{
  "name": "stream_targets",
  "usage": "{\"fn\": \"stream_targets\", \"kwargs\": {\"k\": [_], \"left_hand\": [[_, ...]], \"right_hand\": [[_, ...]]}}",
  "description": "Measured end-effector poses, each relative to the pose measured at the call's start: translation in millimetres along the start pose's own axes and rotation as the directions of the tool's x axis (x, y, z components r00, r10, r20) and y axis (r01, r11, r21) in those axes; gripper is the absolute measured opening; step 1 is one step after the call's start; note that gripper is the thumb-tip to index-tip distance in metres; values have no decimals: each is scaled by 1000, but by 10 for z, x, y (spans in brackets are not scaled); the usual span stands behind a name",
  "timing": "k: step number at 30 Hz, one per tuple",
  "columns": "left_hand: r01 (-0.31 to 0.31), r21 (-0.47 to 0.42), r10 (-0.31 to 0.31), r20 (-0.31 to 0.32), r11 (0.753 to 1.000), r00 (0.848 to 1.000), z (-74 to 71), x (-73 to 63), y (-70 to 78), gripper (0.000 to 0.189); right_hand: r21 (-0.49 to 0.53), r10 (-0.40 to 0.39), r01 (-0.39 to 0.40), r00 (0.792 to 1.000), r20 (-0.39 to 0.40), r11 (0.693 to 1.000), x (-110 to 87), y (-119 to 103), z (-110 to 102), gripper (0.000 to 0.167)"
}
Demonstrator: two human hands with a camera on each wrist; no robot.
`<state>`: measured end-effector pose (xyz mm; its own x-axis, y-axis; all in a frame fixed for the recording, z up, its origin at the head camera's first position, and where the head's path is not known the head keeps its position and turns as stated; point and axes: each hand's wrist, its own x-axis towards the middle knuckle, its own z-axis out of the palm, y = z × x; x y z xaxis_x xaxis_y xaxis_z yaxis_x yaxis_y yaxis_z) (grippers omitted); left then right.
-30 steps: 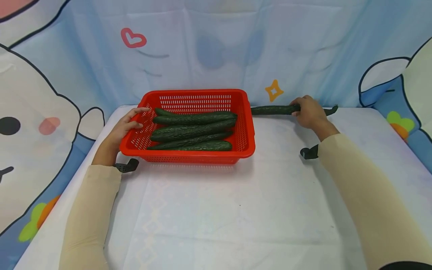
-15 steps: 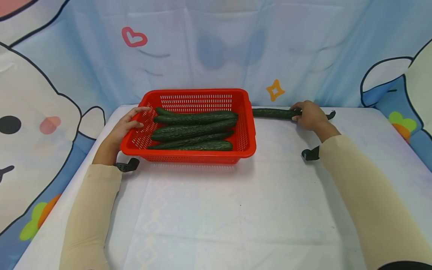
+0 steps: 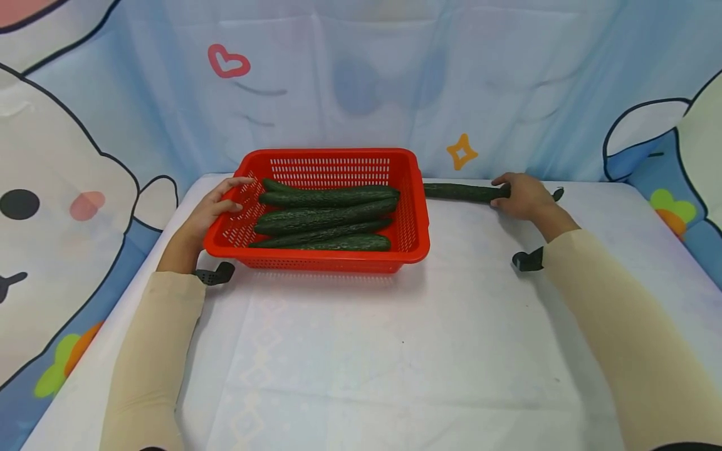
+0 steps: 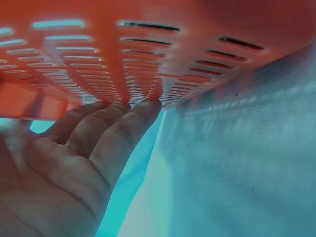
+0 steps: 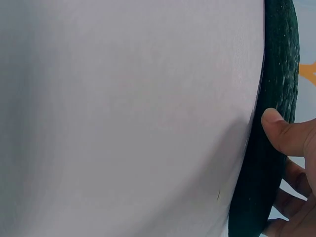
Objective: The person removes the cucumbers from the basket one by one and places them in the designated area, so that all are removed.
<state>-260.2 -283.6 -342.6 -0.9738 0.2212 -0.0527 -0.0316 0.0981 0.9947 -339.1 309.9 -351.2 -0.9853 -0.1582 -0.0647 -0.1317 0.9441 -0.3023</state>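
Note:
A red plastic basket [image 3: 316, 260] with slotted walls stands at the back of the table and holds several dark green cucumbers [image 3: 329, 219]. At its left end, my left hand [image 3: 203, 216] grips the rim. Fingertips [image 4: 150, 106] of that hand touch the outer slotted wall in the left wrist view. To the right of the basket, my right hand [image 3: 524, 197] holds a long single cucumber [image 3: 462, 191], which lies along the table's back edge. The thumb [image 5: 284, 133] and fingers are round it in the right wrist view. The hand covers part of this cucumber.
A white cloth [image 3: 361, 357] covers the table. Behind it hangs a blue printed curtain [image 3: 372, 81] with cartoon figures. A black wrist mount [image 3: 214, 274] juts from the left wrist, and another black mount [image 3: 528, 260] from the right.
My right hand has shifted slightly toward me, and the cucumber in it has swung so that its right end lies nearer. The left hand and the basket have stayed put.

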Motion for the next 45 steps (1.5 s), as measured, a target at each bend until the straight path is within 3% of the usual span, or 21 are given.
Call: {"fn": "stream_targets", "kwargs": {"k": [9, 17, 22, 26, 31, 33, 35, 40, 45], "left_hand": [[-2, -21, 2, 6, 1000, 1000, 7, 9, -5, 54], [5, 27, -5, -10, 1000, 1000, 8, 12, -3, 53], [15, 19, -15, 1, 1000, 1000, 15, -1, -12, 53], [11, 17, -11, 3, 1000, 1000, 15, -6, -14, 53], [4, 16, -4, 2, 1000, 1000, 10, -1, -7, 55], [1, 14, -1, 2, 1000, 1000, 8, 1, -6, 55], [-3, 13, 3, 6, 1000, 1000, 1, -5, -7, 54], [-18, -23, 19, 33, 1000, 999, -16, -32, -8, 53], [-21, -28, 23, 49, 999, 999, -6, -43, -4, 54]], "right_hand": [[34, -2, 3, 999, -48, 999, -80, 52, -15, 43], [40, -8, 10, 998, -63, 999, -79, 64, 13, 49], [76, -35, 48, 986, -166, 996, -161, -183, 54, 59], [166, -133, 188, 946, -296, 968, -324, -637, 23, 53], [169, -360, 458, 838, -410, 873, -573, -1278, -46, 42], [154, -437, 529, 806, -400, 835, -681, -1523, -54, 38], [165, -480, 558, 804, -350, 814, -793, -1763, -44, 34], [208, -507, 526, 851, -141, 825, -1014, -2296, 71, 32], [202, -470, 450, 881, 60, 870, -969, -2639, 270, 35]]}}
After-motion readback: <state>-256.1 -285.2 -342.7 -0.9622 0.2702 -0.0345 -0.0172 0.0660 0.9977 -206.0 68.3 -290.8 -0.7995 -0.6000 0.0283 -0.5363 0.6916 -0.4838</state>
